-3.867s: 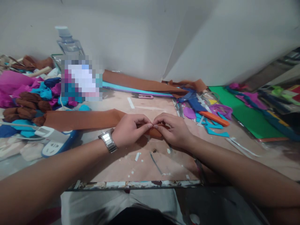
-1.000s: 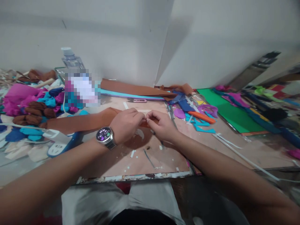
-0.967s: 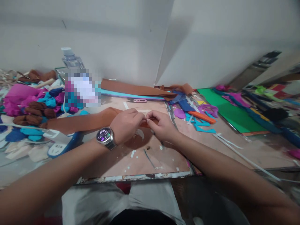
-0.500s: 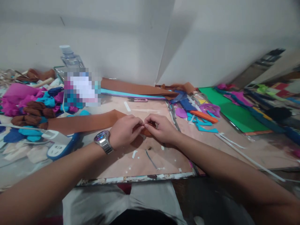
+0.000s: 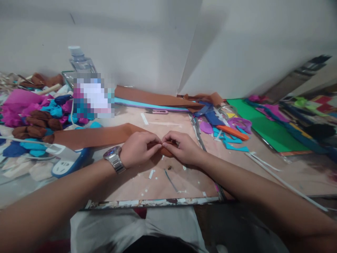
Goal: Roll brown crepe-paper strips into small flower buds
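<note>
My left hand [image 5: 139, 149], with a metal-banded watch on the wrist, pinches a small brown piece of fabric-like material [image 5: 166, 151] between thumb and forefinger. Its other edge is pinched by my right hand [image 5: 181, 146], and the fingertips of both hands nearly meet above the board. Most of this piece is hidden behind the fingers. A long, flat brown strip [image 5: 92, 136] stretches from the left and passes behind my left hand; whether it joins the held piece I cannot tell.
Bunched magenta, blue and brown pieces [image 5: 37, 123] heap at the left, near a white-and-blue power strip [image 5: 67, 163] and a clear bottle [image 5: 81, 63]. Small snips [image 5: 158, 111] lie behind my hands. To the right are an orange cutter [image 5: 233, 132] and green sheet [image 5: 268, 128].
The view has shifted slightly, so the table things appear a little further right. Both hands keep their pinch on the brown piece, with only slight finger movement.
</note>
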